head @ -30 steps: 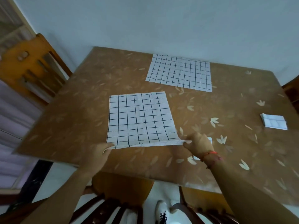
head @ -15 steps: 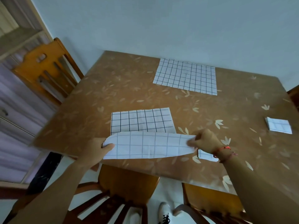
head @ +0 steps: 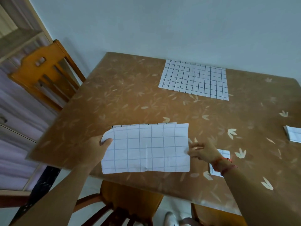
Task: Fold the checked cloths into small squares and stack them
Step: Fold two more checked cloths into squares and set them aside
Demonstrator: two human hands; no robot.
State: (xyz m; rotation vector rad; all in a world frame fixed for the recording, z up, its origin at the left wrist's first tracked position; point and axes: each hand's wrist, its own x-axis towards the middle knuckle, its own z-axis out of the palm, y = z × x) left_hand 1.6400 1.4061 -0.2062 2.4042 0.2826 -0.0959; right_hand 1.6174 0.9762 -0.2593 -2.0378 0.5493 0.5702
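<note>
A white checked cloth (head: 146,148) lies folded in half near the table's front edge, its paler back side up and a strip of the lower layer showing along the far edge. My left hand (head: 96,147) pinches its upper left corner, thumb on top. My right hand (head: 202,151) is at the cloth's right edge with fingers spread and relaxed, touching or just off the edge. A second checked cloth (head: 194,79) lies flat and unfolded at the far side. A small folded square (head: 219,162) sits partly behind my right wrist. Another folded cloth (head: 294,133) rests at the right edge.
The brown table (head: 130,98) has a leaf-pattern cover. An orange wooden chair (head: 44,74) stands at the left side, and more chair backs (head: 123,204) are just below the front edge. A pale wall runs behind the table.
Both hands carried the near edge of the cloth up and over to the far edge, folding it in half. My right hand has since let go of its corner and opened.
</note>
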